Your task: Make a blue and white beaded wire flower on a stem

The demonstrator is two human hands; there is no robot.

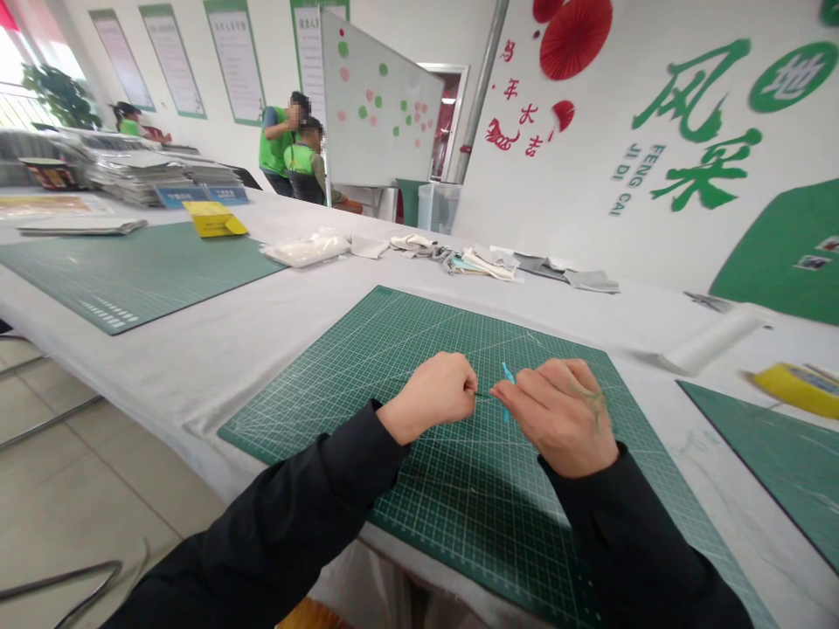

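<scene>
Blue strip and dark strand pinched between two closed hands.

Cutting mat on table (fabric pieces behind it).

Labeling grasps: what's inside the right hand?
The right hand holds a thin light-blue piece, showing above and below its fingertips. A dark strand spans to the left hand. Palm contents: hidden by curled fingers.
</scene>
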